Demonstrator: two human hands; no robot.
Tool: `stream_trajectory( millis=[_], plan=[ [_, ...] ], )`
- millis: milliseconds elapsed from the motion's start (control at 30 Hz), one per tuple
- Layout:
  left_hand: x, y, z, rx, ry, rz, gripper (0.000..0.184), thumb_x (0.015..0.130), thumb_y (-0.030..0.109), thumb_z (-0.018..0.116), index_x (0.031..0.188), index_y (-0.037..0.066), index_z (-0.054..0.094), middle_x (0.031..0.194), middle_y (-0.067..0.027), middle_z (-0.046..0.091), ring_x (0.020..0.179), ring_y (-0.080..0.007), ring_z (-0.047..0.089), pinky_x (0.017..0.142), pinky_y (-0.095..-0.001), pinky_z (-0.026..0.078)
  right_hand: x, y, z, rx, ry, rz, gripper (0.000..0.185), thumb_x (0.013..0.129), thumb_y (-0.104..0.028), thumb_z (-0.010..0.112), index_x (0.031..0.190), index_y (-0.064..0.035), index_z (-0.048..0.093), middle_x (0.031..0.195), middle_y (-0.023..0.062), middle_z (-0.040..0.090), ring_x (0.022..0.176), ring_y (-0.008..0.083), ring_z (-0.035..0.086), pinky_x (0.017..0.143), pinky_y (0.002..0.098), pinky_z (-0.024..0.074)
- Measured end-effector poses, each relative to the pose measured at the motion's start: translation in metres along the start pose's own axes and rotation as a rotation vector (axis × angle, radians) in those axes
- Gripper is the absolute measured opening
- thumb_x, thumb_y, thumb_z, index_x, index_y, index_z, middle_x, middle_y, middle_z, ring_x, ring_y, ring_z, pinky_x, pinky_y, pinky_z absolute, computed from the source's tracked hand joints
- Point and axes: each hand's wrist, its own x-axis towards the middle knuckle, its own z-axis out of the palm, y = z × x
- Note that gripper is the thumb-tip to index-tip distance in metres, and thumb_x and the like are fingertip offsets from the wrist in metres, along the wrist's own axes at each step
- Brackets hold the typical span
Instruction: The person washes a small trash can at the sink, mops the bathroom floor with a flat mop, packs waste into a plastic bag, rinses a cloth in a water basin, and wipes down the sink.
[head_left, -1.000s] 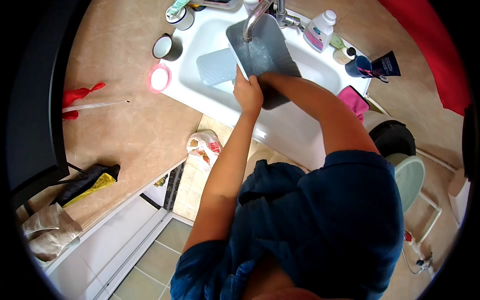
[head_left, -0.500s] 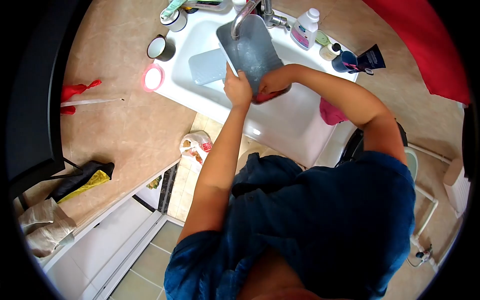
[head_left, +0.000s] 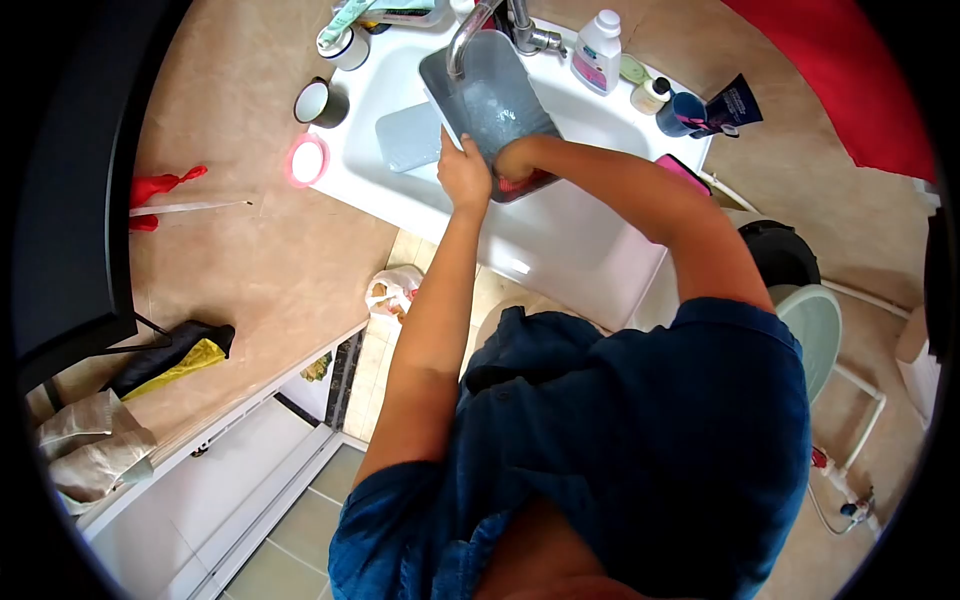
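Holds a grey bin (head_left: 490,95) in the white sink (head_left: 385,207), with its far end beneath the spout of the tap (head_left: 458,58), water glinting inside, and its near end toward the sink's near edge. Clamps the fingers of the left hand (head_left: 466,172) on the bin's left rim, toward the near end. Dips the right hand (head_left: 518,160) into that near end from the right side, against a red item (head_left: 513,184) too covered to identify; cannot tell, with those fingers largely hidden, whether closed on it or merely pressing. Slants the bin's long axis from the sink's far edge down and rightward to the near edge, putting most of the interior ahead of the right hand, toward the tap. Places the right hand nearer the bin's inner floor, the left nearer its outer wall. Shows also a flat grey piece (head_left: 408,142) in the basin toward the sink's left edge, a white bottle (head_left: 598,58) along the far edge and a blue mug (head_left: 682,112) near the far right corner
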Motion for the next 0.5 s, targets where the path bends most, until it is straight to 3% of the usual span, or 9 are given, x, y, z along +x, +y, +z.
stream_trajectory(
  millis=[133, 200, 300, 400, 500],
  plan=[
    [0.003, -0.004, 0.002, 0.031, 0.008, 0.006, 0.044, 0.094, 0.023, 0.047, 0.134, 0.002, 0.048, 0.108, -0.0257, 0.065, 0.099, -0.0449, 0.061, 0.087, -0.0499, 0.046, -0.085, 0.004, -0.009, 0.005, 0.157, -0.171, 0.016, 0.080, -0.011, 0.055, 0.092, -0.0051, 0.064, 0.088, 0.0145, 0.066, 0.083, 0.0323, 0.062, 0.073, 0.0425, 0.0465],
    [0.004, -0.006, 0.003, 0.039, 0.014, -0.015, 0.045, 0.095, 0.027, 0.048, 0.133, 0.004, 0.048, 0.109, -0.0247, 0.065, 0.099, -0.0447, 0.061, 0.087, -0.0501, 0.046, -0.146, -0.005, -0.019, 0.132, 0.174, -0.096, 0.018, 0.082, -0.012, 0.054, 0.096, -0.0059, 0.063, 0.094, 0.0132, 0.066, 0.085, 0.0316, 0.062, 0.074, 0.0417, 0.0471],
    [0.005, -0.006, 0.001, 0.038, -0.008, -0.008, 0.047, 0.097, 0.034, 0.047, 0.134, 0.005, 0.048, 0.112, -0.0234, 0.065, 0.101, -0.0442, 0.061, 0.089, -0.0494, 0.046, -0.191, 0.004, 0.011, 0.267, 0.654, -0.096, 0.017, 0.085, -0.010, 0.051, 0.098, -0.0064, 0.063, 0.095, 0.0157, 0.066, 0.081, 0.0343, 0.065, 0.068, 0.0458, 0.0493],
    [0.002, 0.001, -0.003, 0.027, -0.023, -0.010, 0.051, 0.098, 0.038, 0.045, 0.136, 0.005, 0.047, 0.117, -0.0236, 0.063, 0.107, -0.0428, 0.060, 0.093, -0.0478, 0.045, -0.215, 0.000, 0.025, 0.175, 0.832, 0.252, 0.018, 0.089, -0.011, 0.051, 0.102, -0.0066, 0.061, 0.099, 0.0165, 0.065, 0.085, 0.0346, 0.065, 0.071, 0.0458, 0.0507],
    [0.005, -0.008, -0.001, -0.092, -0.054, -0.026, 0.055, 0.098, 0.042, 0.043, 0.138, 0.005, 0.045, 0.122, -0.0244, 0.061, 0.113, -0.0403, 0.058, 0.096, -0.0454, 0.044, -0.195, 0.015, 0.044, 0.297, 0.956, 0.451, 0.017, 0.090, -0.013, 0.051, 0.102, -0.0049, 0.060, 0.106, 0.0194, 0.063, 0.093, 0.0360, 0.063, 0.078, 0.0455, 0.0504]
  ],
)
